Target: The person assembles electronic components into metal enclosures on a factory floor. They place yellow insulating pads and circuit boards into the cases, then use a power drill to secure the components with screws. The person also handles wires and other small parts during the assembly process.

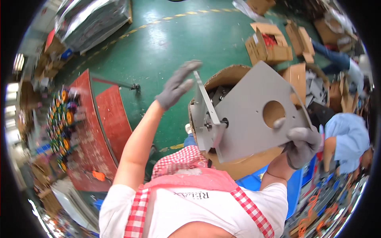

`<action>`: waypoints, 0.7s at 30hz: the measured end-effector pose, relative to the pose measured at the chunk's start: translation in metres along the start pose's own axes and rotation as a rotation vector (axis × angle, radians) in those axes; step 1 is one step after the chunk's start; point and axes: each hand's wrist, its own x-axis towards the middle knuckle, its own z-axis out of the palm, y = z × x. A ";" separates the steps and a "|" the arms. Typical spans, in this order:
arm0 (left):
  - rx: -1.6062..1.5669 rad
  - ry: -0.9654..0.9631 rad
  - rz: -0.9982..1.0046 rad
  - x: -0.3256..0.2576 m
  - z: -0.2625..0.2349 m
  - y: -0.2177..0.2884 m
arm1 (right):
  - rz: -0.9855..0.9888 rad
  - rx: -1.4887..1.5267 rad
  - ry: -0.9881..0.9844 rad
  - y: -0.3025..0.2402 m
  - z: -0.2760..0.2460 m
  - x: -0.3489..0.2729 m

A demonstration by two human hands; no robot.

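Note:
A grey sheet-metal panel [246,107] with a large round hole is held tilted in front of me. At its left end stands a narrow grey metal bracket [206,99], joined by dark round fasteners [225,122]. My right hand [302,146], in a grey glove, grips the panel's lower right edge; one fingertip shows by the hole. My left hand [178,85], also gloved, is raised beside the bracket's upper end. Its fingers are stretched out and hold nothing. Behind the panel is a round cardboard container [228,73] with dark parts inside, mostly covered.
To the left, a worn red board [85,158] stands beside many small wheel-like parts [63,123]. Open cardboard boxes [274,53] sit at the far right. A co-worker in light blue [345,139] is close on my right, near a blue bin [293,194].

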 end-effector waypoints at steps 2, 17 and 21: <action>0.098 -0.133 0.265 -0.004 0.012 0.036 | -0.008 0.046 -0.077 -0.025 -0.006 -0.005; 0.892 0.936 -0.021 -0.412 -0.071 0.241 | -0.131 -0.321 -0.853 -0.070 0.228 -0.140; 1.104 1.209 -0.433 -0.573 -0.110 0.287 | -0.418 -0.338 -0.922 -0.103 0.350 -0.217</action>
